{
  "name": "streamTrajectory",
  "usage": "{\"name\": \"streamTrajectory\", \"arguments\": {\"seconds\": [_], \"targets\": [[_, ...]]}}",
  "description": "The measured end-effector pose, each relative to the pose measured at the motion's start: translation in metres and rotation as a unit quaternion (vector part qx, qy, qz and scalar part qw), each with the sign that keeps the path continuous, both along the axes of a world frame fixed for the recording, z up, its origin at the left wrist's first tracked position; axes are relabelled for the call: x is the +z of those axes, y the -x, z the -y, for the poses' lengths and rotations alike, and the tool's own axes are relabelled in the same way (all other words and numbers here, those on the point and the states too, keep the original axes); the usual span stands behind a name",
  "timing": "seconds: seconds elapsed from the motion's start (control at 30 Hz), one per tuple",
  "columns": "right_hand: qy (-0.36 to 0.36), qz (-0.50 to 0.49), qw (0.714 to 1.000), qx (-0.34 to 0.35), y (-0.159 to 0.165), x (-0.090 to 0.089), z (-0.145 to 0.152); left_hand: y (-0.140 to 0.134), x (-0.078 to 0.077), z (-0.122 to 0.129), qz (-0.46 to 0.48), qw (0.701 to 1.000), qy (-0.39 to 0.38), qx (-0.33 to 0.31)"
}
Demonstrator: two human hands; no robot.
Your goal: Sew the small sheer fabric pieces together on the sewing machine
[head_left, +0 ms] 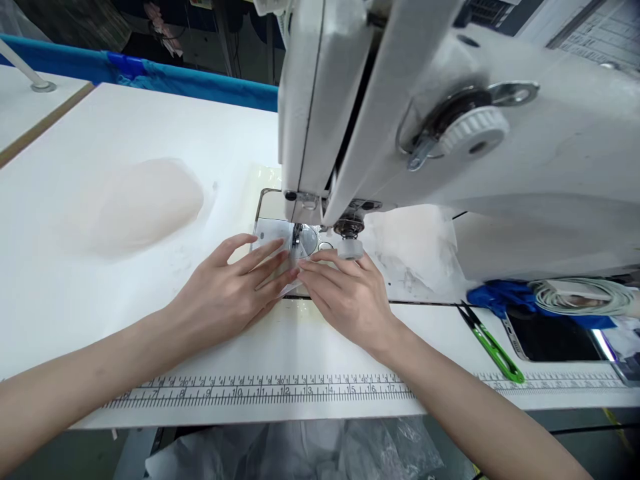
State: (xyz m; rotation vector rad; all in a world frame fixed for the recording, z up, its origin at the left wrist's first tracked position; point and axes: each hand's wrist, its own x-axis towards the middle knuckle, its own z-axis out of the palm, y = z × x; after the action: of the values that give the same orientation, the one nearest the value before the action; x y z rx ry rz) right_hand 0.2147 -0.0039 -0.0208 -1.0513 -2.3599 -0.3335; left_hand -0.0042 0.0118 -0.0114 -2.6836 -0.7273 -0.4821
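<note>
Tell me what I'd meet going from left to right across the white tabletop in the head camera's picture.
Pale rounded piece → the person's left hand → right hand → green-handled snips → dark-screened phone.

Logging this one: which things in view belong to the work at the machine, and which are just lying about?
Part of the job, apparently:
left hand
right hand
sheer material at the fingertips
sewing machine

Lying about, untouched:
green snips, possibly a job tool
phone
coiled cable
blue material
</note>
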Motion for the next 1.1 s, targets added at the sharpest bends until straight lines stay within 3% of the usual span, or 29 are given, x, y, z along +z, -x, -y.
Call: {"name": "streamTrajectory", "arguments": {"seconds": [0.23,0.5,0.8,1.1], "targets": [[-0.003,0.003,1.000,-0.015,0.000,-0.003,-0.007,0.000,0.001,-0.010,0.013,1.000,0.028,-0.002],[0.041,0.020,0.998,-0.048,-0.001,-0.008,-0.015,0.000,-0.006,-0.026,-0.002,1.000,0.007,0.022],[-0.002,0.065,0.997,-0.029,-0.003,-0.007,-0.009,0.001,-0.002,-0.009,0.015,1.000,0.005,0.022],[-0.013,0.070,0.997,-0.035,-0.003,-0.008,-0.008,0.000,-0.005,-0.012,0.040,0.999,0.014,0.007]]}}
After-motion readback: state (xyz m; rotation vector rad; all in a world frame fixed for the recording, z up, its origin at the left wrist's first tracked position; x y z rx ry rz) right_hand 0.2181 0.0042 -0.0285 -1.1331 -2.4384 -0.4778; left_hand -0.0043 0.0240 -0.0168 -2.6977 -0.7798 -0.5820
